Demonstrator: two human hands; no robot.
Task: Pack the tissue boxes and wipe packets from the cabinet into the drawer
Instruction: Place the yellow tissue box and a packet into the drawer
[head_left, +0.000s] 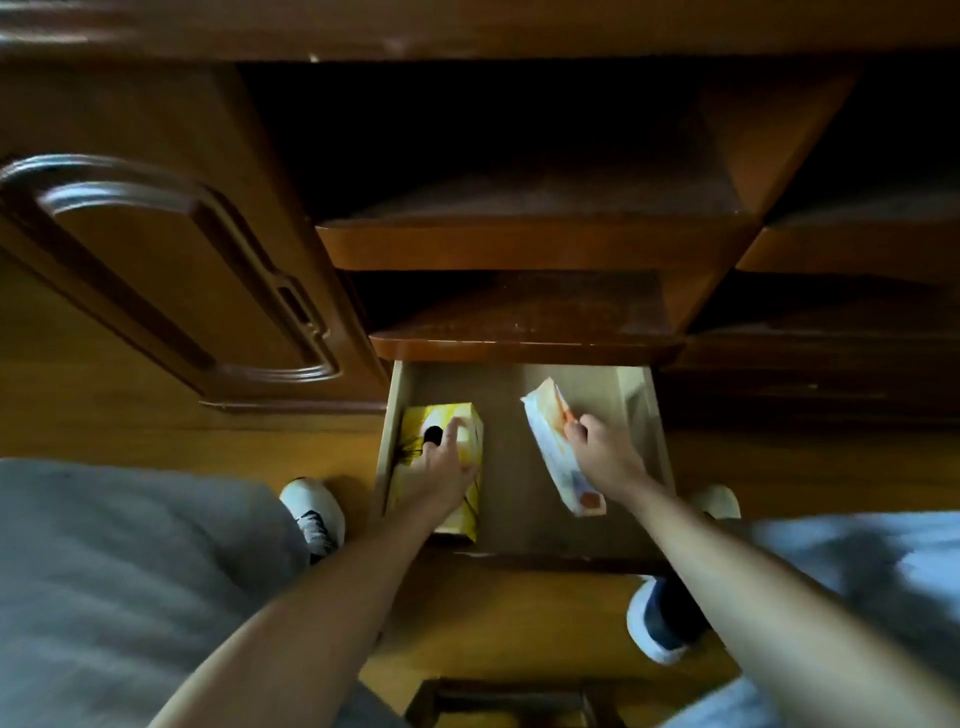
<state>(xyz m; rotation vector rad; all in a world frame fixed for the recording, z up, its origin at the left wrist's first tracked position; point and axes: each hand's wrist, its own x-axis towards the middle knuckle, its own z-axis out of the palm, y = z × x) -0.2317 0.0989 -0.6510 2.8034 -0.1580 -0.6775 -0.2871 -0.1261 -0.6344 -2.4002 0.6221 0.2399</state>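
Packing underway: left hand (441, 470) rests, seemingly loose, on box (441, 467) in drawer (511, 467); right hand (602, 449) grips packet (553, 452), to lower next.

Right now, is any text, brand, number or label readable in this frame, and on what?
None can be read.
Yellow tissue box under the left hand: black markings only, blurred.
White and orange wipe packet in the right hand: print too blurred to read.
Drawer, shelves: no text.
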